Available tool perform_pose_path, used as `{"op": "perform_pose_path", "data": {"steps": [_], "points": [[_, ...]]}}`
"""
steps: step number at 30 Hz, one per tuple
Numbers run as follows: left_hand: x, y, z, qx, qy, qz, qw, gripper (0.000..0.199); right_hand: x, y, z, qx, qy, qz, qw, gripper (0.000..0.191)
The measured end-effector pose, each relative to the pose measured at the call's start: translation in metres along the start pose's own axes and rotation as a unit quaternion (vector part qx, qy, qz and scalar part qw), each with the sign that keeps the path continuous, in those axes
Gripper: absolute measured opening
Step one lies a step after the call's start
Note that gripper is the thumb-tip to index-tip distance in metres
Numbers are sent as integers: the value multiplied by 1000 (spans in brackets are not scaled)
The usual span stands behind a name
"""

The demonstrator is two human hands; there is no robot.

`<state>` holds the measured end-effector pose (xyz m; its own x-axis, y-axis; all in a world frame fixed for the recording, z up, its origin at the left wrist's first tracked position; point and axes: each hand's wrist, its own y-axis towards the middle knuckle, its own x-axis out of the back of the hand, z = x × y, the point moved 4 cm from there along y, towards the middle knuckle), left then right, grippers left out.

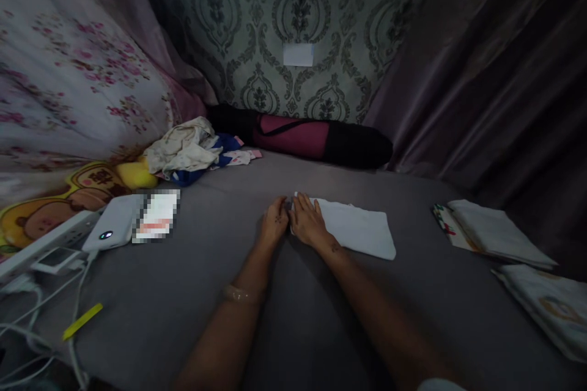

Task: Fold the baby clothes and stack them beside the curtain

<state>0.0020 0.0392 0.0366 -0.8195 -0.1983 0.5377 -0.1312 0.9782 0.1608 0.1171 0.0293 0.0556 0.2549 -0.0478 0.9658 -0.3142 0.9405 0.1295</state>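
Observation:
A white folded cloth (362,229) lies flat on the grey bed sheet in the middle of the head view. My right hand (308,220) rests palm down on its left end, fingers stretched out. Just left of that edge is my left hand (275,223), turned on its side with its fingers loosely bent and nothing visible in them. Whether the left fingertips touch the cloth cannot be made out. The underside of both hands is hidden.
Folded cloths (502,235) lie at the right, with another folded cloth (550,305) nearer. Crumpled clothes (186,149) and a long black-and-maroon bag (293,137) lie at the back. A power bank (114,223), power strip (50,244), cables and yellow strip (82,321) occupy the left.

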Motion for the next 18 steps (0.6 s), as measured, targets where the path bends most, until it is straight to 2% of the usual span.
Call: {"op": "perform_pose_path", "data": {"steps": [4, 10, 14, 18], "points": [[-2, 5, 8, 14, -25, -5, 1000, 39, -11, 3, 10, 4, -1, 14, 1000, 57], [-4, 10, 16, 21, -41, -13, 999, 38, -20, 2, 9, 5, 6, 21, 1000, 59], [-5, 11, 19, 7, -42, -12, 999, 37, -19, 3, 9, 4, 25, 22, 999, 58], [-4, 12, 21, -16, -35, -22, 999, 38, -7, -2, 6, 23, 72, 16, 997, 57]]}}
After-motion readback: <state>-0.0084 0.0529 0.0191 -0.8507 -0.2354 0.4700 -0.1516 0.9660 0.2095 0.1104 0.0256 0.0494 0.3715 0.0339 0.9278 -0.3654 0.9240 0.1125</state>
